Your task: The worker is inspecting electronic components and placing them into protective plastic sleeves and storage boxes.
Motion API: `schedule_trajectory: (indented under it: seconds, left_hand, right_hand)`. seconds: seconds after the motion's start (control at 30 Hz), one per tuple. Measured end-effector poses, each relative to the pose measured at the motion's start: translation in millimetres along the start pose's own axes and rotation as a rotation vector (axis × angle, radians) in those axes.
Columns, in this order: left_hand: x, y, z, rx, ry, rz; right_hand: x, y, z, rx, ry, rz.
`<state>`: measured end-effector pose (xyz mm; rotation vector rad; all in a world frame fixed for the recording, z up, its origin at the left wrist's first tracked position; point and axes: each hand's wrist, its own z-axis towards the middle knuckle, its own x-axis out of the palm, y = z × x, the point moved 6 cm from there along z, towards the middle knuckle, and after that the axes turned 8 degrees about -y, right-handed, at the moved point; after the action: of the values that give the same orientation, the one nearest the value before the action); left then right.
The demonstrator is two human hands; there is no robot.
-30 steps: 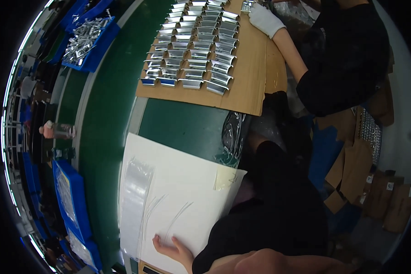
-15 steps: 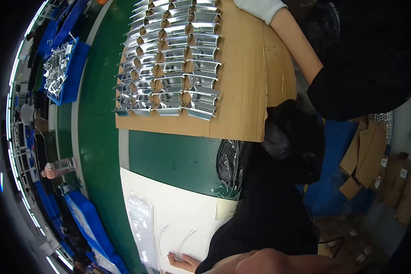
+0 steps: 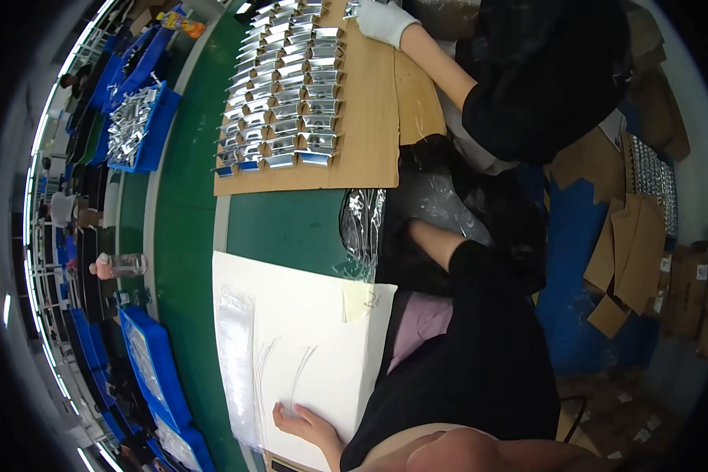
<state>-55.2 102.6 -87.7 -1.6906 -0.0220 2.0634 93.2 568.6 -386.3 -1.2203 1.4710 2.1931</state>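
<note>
My left hand [image 3: 305,427] rests with its fingers stretched out on a white board [image 3: 315,307], beside several thin dark strands [image 3: 299,374]. A clear plastic bag strip [image 3: 240,362] lies past it along the board's far side. My right forearm [image 3: 439,245] reaches into or behind a black plastic bag [image 3: 519,236]; the fingers are hidden there. Above it, a brown cardboard sheet [image 3: 370,141] carries rows of shiny bent metal pieces [image 3: 283,102]. A co-worker's white-gloved hand [image 3: 385,22] is at the sheet's upper edge, next to a small shiny piece.
A green table [image 3: 283,228] shows between the cardboard and the board. Blue bins [image 3: 153,130] with metal parts and blue trays [image 3: 153,362] line the left, near a clear bottle [image 3: 122,265]. Flattened cardboard [image 3: 633,252] and boxes lie at the right. A pale yellow note [image 3: 354,303] sits on the board.
The view has shifted. My right forearm has come into sight at the black bag. My left hand shows more fully on the board. The co-worker's gloved hand now shows beside a shiny piece.
</note>
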Motion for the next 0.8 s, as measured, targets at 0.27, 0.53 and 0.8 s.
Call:
schedule_trajectory:
  seconds: [0.27,0.53,0.8]
  left_hand:
    - [-1.0,11.8,-1.5,0.101,-0.057,-0.081]
    - [1.9,-8.2,-1.3,0.082,-0.084,-0.195]
    - [-4.3,-2.5,-2.8,0.134,-0.123,-0.194]
  right_hand:
    - [-31.0,-17.8,-27.3,0.069,0.012,0.084]
    - [-210.4,9.3,-62.4,0.254,0.173,-0.150]
    - [-224.4,82.2,-32.1,-0.261,-0.268,-0.124]
